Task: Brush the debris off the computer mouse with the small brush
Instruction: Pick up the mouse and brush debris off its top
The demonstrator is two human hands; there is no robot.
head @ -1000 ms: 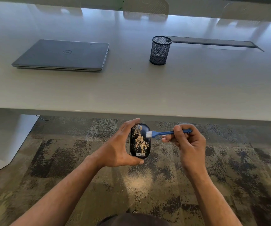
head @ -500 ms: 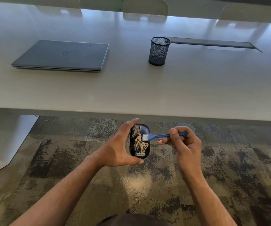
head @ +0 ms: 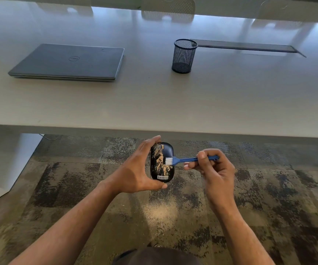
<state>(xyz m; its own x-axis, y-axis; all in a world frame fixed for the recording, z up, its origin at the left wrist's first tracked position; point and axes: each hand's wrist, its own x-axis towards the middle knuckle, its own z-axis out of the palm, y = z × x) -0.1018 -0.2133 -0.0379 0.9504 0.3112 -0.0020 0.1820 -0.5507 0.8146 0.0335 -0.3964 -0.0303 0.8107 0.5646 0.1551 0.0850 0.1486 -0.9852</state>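
A black computer mouse point(head: 161, 169) with tan debris over most of its top is held above the carpet, in front of the table edge. My left hand point(head: 135, 169) grips it by both ends, thumb at the near end and fingers at the far end. My right hand point(head: 214, 169) pinches the handle of a small blue brush point(head: 185, 160). The brush's white bristles touch the mouse's right side. The upper right part of the mouse looks clean and dark.
A white table point(head: 231, 104) spans the view ahead, with a closed grey laptop point(head: 68, 63) at left and a black mesh pen cup point(head: 183, 56) near the middle. A pale patch of fallen debris point(head: 161, 209) lies on the patterned carpet below the mouse.
The brush has swept leftwards onto the mouse, then down its right side. The mouse's upper right part now shows less debris. My left hand has kept its grip.
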